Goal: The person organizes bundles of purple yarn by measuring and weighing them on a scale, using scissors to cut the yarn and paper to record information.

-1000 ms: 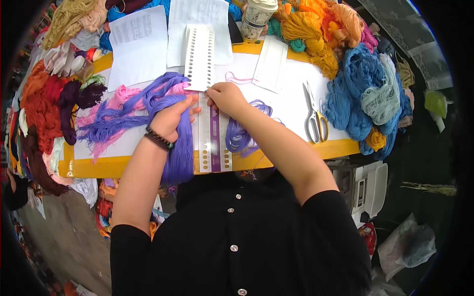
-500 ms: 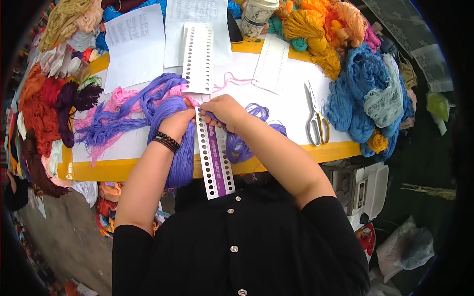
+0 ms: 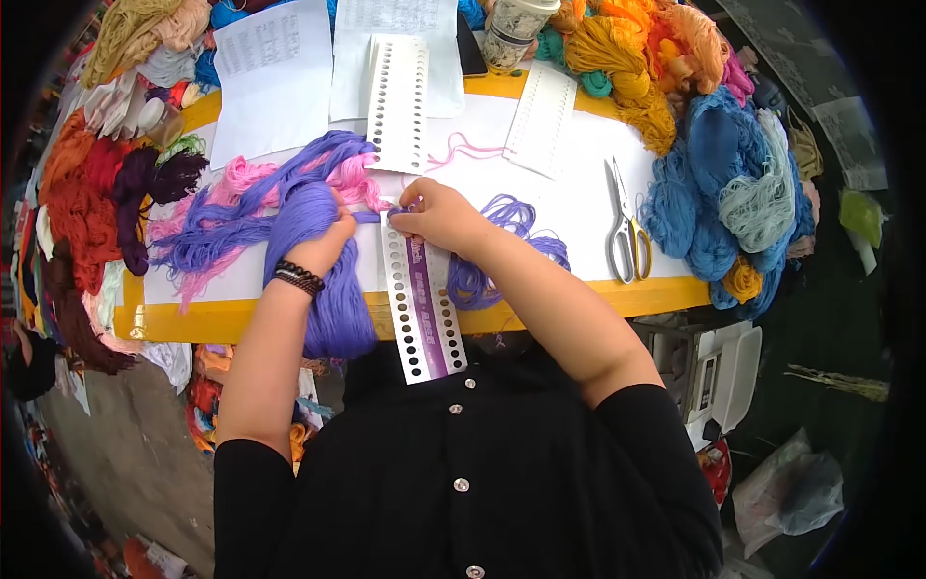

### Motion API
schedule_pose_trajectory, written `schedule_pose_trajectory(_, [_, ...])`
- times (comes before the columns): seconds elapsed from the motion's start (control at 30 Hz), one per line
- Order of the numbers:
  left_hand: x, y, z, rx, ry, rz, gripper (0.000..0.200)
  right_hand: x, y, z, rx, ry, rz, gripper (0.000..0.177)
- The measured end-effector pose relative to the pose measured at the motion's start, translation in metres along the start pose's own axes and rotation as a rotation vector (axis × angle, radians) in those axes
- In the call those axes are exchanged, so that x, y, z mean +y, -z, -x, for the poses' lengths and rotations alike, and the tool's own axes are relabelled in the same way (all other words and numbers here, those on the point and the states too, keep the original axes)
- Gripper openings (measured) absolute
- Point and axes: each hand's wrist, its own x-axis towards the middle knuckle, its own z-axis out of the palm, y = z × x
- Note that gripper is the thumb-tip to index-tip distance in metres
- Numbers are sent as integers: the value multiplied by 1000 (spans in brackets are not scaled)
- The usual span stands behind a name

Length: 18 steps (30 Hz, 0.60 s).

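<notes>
Counter [image 3: 627, 298]: yellow along its edges, white over the middle.
Blue yarn [image 3: 685, 207]: heaped at the right edge, with a pale blue hank [image 3: 757, 188] lying on it.
Orange and yellow yarn [image 3: 617, 53]: piled in the far right corner.
Red yarn [image 3: 68, 174]: bunched along the left edge, beside dark purple yarn [image 3: 132, 198].
Purple skein [image 3: 338, 304]: left of the middle, its looped end hanging past the near edge, other lengths spreading towards the left edge over pink yarn [image 3: 238, 176].
Printed sheets [image 3: 270, 77]: two, towards the far edge, the right-hand one partly under a white punched card [image 3: 397, 106].
Purple-striped card [image 3: 424, 299]: holes down both sides, top end at the right grip, bottom end jutting past the near edge.
Scissors [image 3: 627, 217]: towards the right end of the near edge, points facing the far edge.
Left grip [image 3: 323, 246]: closed around the purple skein, fingertips partly hidden.
Right grip [image 3: 424, 214]: thumb and fingers nearly together, pinching the striped card's top end.
Purple strand [image 3: 367, 218]: stretched between the skein and the right grip.
</notes>
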Motion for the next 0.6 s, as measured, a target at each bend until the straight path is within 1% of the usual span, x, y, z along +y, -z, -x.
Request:
schedule_pose_trajectory(0.03, [-3, 4, 2, 6, 17, 31, 20, 2, -1, 0, -1, -1, -2, 30])
schedule_pose_trajectory(0.07, [-20, -1, 0, -10, -8, 71, 22, 3, -1, -1, 12, 12, 22, 30])
schedule_pose_trajectory(0.1, [-18, -1, 1, -8, -7, 70, 22, 2, -2, 0, 25, 26, 48, 31])
schedule_pose_trajectory(0.17, [-12, -4, 2, -95, 117, 271, 21, 1, -2, 1, 28, 31, 70, 31])
schedule_pose_trajectory(0.27, [5, 0, 8, -80, 94, 288, 20, 5, -3, 3, 60, 56, 129, 33])
schedule_pose_trajectory(0.4, [-8, -11, 2, -74, 127, 368, 20, 4, -5, 7, 108, 101, 204, 34])
schedule_pose_trajectory(0.47, [-10, -12, 1, -104, 239, 689, 29, 5, -5, 7, 108, 103, 211, 33])
schedule_pose_trajectory(0.5, [-4, -11, 3, -106, 238, 688, 29, 6, -5, 7, 108, 104, 218, 33])
schedule_pose_trajectory(0.57, [17, -8, 10, -34, 189, 434, 21, 9, -6, 6, 114, 116, 212, 33])
schedule_pose_trajectory(0.6, [22, -7, 12, -37, 187, 436, 21, 8, -6, 6, 116, 131, 208, 33])
